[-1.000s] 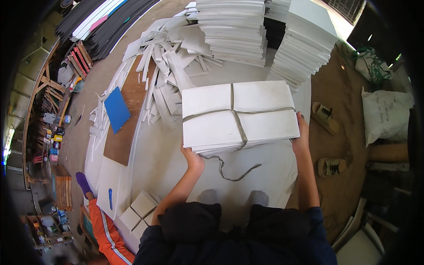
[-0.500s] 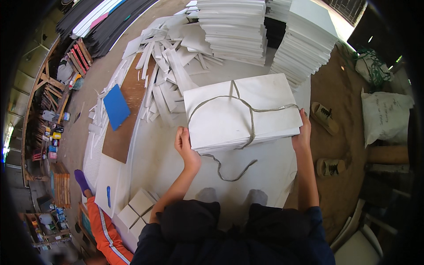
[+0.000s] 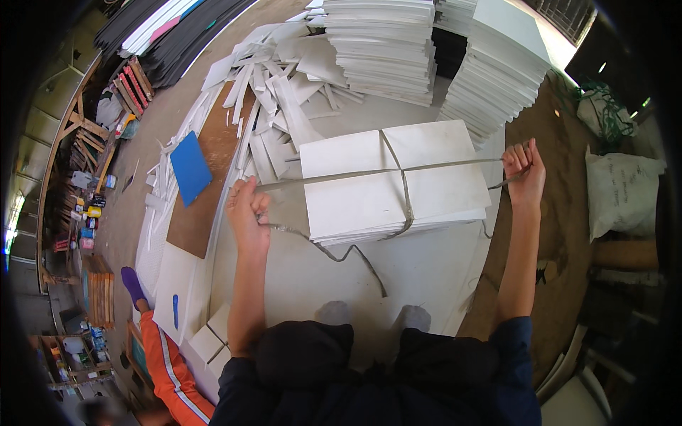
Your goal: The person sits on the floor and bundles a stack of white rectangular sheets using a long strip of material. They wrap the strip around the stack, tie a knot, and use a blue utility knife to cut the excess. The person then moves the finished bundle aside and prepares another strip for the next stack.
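A stack of white sheets (image 3: 344,206) lies in front of me, with a grey cord (image 3: 355,173) crossing its top in both directions. One run of the cord goes front to back near the middle; the other stretches straight from side to side. Out to the left of the stack, my left hand (image 3: 247,213) is closed on the cord, and a loose tail hangs from it toward my feet. On the other side my right hand (image 3: 524,172) grips the cord beyond the stack's right edge. Both hands are clear of the sheets.
Tall piles of white sheets (image 3: 380,53) stand behind the stack, beside a heap of white offcuts (image 3: 284,99). To the left lie a brown board (image 3: 195,224) and a blue sheet (image 3: 190,169). Another person's orange trouser leg (image 3: 167,362) reaches in. A white sack (image 3: 621,192) sits right.
Both hands have moved outward from the stack's sides, now holding the cord. Its curved sideways run has become straight, and a loose tail now trails from my left hand.
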Action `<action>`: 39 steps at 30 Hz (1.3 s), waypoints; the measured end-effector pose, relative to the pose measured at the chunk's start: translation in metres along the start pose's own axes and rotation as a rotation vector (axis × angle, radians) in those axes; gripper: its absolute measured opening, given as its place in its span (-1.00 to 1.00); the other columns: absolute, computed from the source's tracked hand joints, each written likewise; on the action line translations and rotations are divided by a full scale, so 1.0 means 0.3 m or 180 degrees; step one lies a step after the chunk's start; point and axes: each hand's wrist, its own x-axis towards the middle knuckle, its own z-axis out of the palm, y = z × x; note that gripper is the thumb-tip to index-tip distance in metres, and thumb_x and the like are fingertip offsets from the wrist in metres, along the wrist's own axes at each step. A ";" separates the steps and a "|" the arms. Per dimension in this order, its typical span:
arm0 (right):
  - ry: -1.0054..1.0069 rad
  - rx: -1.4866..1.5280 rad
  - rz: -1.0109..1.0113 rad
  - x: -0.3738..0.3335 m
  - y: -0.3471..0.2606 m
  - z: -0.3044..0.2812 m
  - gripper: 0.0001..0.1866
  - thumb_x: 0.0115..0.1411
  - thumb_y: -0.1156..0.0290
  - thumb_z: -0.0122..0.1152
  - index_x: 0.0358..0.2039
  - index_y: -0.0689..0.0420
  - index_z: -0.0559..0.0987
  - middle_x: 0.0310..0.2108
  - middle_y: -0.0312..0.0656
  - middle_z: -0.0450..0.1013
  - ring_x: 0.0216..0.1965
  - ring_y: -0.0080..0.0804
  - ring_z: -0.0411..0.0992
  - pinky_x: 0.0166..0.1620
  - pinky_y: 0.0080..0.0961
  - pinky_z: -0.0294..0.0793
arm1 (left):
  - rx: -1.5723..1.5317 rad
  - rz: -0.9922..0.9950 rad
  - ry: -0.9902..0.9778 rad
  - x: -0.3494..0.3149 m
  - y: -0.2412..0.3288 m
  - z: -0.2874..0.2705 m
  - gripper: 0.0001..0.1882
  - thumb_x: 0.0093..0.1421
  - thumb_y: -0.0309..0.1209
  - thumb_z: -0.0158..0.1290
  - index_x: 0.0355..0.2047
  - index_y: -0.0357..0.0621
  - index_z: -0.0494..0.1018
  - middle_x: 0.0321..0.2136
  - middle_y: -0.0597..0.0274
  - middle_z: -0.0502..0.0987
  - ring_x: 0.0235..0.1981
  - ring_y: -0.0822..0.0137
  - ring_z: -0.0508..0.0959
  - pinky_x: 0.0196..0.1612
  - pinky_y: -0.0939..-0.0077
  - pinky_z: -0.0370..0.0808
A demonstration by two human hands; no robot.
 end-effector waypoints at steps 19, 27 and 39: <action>-0.0022 -0.1819 0.1241 -0.035 -0.181 -0.239 -0.69 0.24 0.17 -0.14 -0.59 0.05 0.28 -0.73 -0.50 -0.06 -0.71 -0.73 -0.08 -0.63 -0.73 -0.10 | 0.3170 0.0767 -0.1241 0.156 -0.134 -0.351 -0.61 0.20 -0.19 -0.12 -0.66 -0.10 0.10 -0.71 0.46 0.05 -0.65 0.61 0.03 -0.60 0.68 -0.02; 0.0438 -0.3495 0.0918 -0.056 -0.308 -0.306 -0.73 0.21 0.21 -0.06 -0.59 0.03 0.31 -0.72 -0.55 0.01 -0.69 -0.80 -0.04 -0.62 -0.75 -0.12 | 0.2500 0.0428 -0.1024 0.163 -0.187 -0.444 -0.66 0.23 -0.28 -0.17 -0.64 -0.12 0.12 -0.70 0.48 0.02 -0.65 0.62 0.02 -0.60 0.69 -0.04; 0.0203 -0.3236 0.0879 -0.131 0.366 -1.101 -0.53 0.19 0.25 -0.10 0.07 0.19 0.19 0.00 -0.19 0.24 0.01 -0.42 0.21 0.03 -0.47 0.24 | 0.3000 0.1173 -0.0588 0.045 -0.655 -0.522 -0.84 0.16 -0.43 -0.12 -0.45 -0.31 0.27 -0.60 0.37 0.27 -0.54 0.43 0.31 -0.45 0.55 0.29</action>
